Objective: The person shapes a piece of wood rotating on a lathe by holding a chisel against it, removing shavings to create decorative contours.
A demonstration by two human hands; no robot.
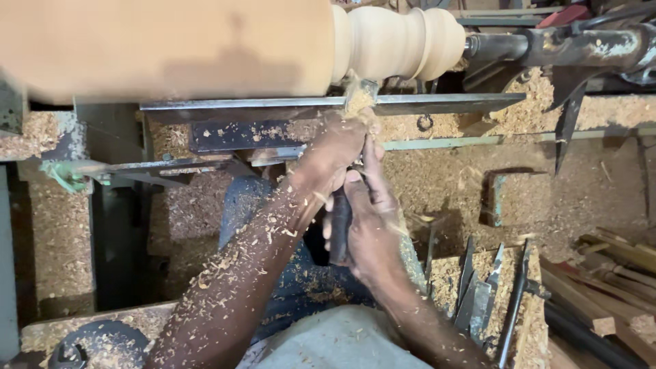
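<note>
Turning chisel [339,229]: you hold it in both hands, its dark handle low in front of your body and its long axis running away from you, up toward the tool rest [328,104]. The cutting end is hidden under your left hand and a clump of shavings (tip not visible, so its exact contact cannot be read).

Left hand [333,152]: forward, the nearer of the two to the wood. Its grip is folded down over the blade, pressing it onto the tool rest. Shavings pile on the knuckles and along your forearm.

Right hand [369,219]: behind and lower, grip wrapped tight around the handle, thumb lying along its top.

Workpiece [225,44]: a pale wooden spindle lying crosswise above the rest, its long axis left to right, so the chisel meets it roughly at a right angle. The left part is a plain, blurred cylinder; right of your hands are beads and coves already shaped. The chisel meets the wood just where the cylinder ends and the beads begin. The metal tailstock centre [506,46] holds the right end.

Around: sawdust [437,174] covers the lathe bed; spare chisels [482,294] lie by your right forearm (well apart from the hands).
</note>
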